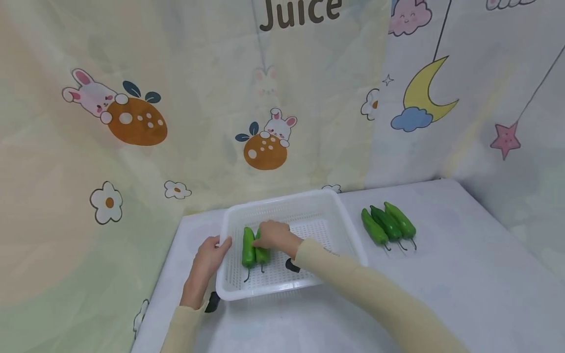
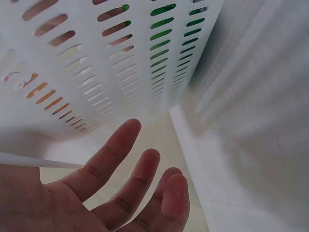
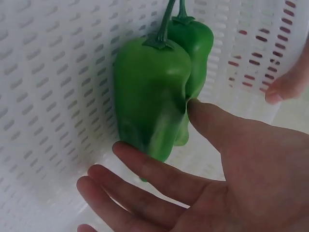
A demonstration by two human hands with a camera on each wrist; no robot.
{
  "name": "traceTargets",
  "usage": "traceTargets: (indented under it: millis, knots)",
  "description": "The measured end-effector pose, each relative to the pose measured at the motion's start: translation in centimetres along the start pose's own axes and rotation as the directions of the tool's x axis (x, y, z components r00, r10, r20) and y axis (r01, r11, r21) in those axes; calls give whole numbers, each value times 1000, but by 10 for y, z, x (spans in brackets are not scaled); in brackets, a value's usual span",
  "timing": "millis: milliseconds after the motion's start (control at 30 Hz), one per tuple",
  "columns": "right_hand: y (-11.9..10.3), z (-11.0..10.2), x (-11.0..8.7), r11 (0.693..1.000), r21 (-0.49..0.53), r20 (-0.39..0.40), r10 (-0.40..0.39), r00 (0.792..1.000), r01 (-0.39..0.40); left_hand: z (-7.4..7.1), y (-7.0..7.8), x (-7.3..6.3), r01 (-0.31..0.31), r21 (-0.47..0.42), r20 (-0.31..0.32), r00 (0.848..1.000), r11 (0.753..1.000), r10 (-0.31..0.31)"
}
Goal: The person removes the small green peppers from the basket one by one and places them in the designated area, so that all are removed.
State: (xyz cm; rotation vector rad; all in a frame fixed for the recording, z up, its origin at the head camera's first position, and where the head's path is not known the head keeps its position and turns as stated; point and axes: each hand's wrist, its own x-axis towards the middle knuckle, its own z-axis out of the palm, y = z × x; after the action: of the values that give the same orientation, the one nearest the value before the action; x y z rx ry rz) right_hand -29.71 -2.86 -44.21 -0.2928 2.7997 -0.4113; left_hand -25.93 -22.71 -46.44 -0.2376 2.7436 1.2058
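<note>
A white perforated plastic basket stands on the table with two green peppers in its left part. In it, one pepper lies alongside a second pepper, both with stems toward me. My right hand reaches in and holds the second pepper between thumb and index finger, the other fingers spread below. My left hand grips the basket's left rim, its thumb over the inner side. Outside the wall, its other fingers extend loosely.
Right of the basket, three more green peppers lie side by side on the white-covered table. A printed cloth hangs behind the table's back edge. Dark straps show at both wrists.
</note>
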Motion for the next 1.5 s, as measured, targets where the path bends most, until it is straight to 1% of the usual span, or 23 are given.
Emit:
traceTargets:
  millis: [133,267,367,533,733,833,967,1100,1233,1367,1500]
  knots:
    - [-6,4,-4,998,-53,6,40,999,-40,1,-2,-1,-2,1,1,1000,1000,2]
    - [-7,2,-5,996,-65,-2,57,998,-57,1,0,-1,-9,-5,-15,1000,1000,9]
    - [-5,0,-5,997,-58,-5,54,999,-54,1,1,-1,3,-6,-22,1000,1000,-3]
    - [1,-1,-5,1000,-21,3,17,1000,-17,0,2,-2,14,-19,-9,1000,1000,-14]
    - [12,-5,-8,996,75,6,-55,998,55,-1,4,-3,14,-18,-12,1000,1000,-14]
    - [17,-9,-11,991,118,22,-73,997,70,-2,2,-4,8,-15,-15,1000,1000,-8]
    - [23,-12,-13,987,150,51,-66,997,57,-1,0,-3,10,-24,-11,1000,1000,-10]
    - [29,-16,-17,986,159,80,-60,995,47,0,0,-2,16,-24,-11,1000,1000,-16]
    - [37,-28,-23,989,141,83,-49,995,37,1,1,-1,9,-22,-19,1000,1000,-10]
    - [46,-38,-27,992,125,85,-17,996,7,1,1,-1,2,-25,-20,1000,1000,-2]
    - [55,-44,-29,993,120,97,11,995,-23,1,-1,-2,2,-20,-31,1000,1000,-2]
